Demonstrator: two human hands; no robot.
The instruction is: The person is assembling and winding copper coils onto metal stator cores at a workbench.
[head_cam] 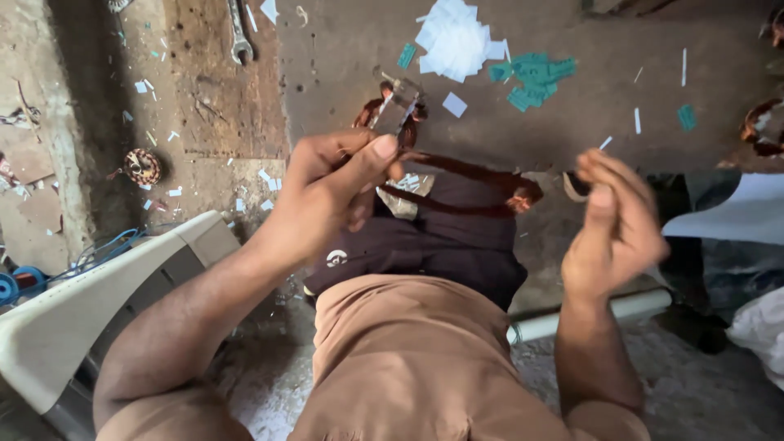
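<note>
Above a dusty floor [653, 65], the left hand [339, 192] pinches copper wire [457, 167] running from a small metal coil frame [396, 110]; the right hand [616, 229] has its fingers curled shut on the strand's far end. White paper slips [456, 41] and teal scraps [535, 77] lie just beyond, a spanner [238, 33] farther left. A pale casing [90, 310] crowds the left arm.
</note>
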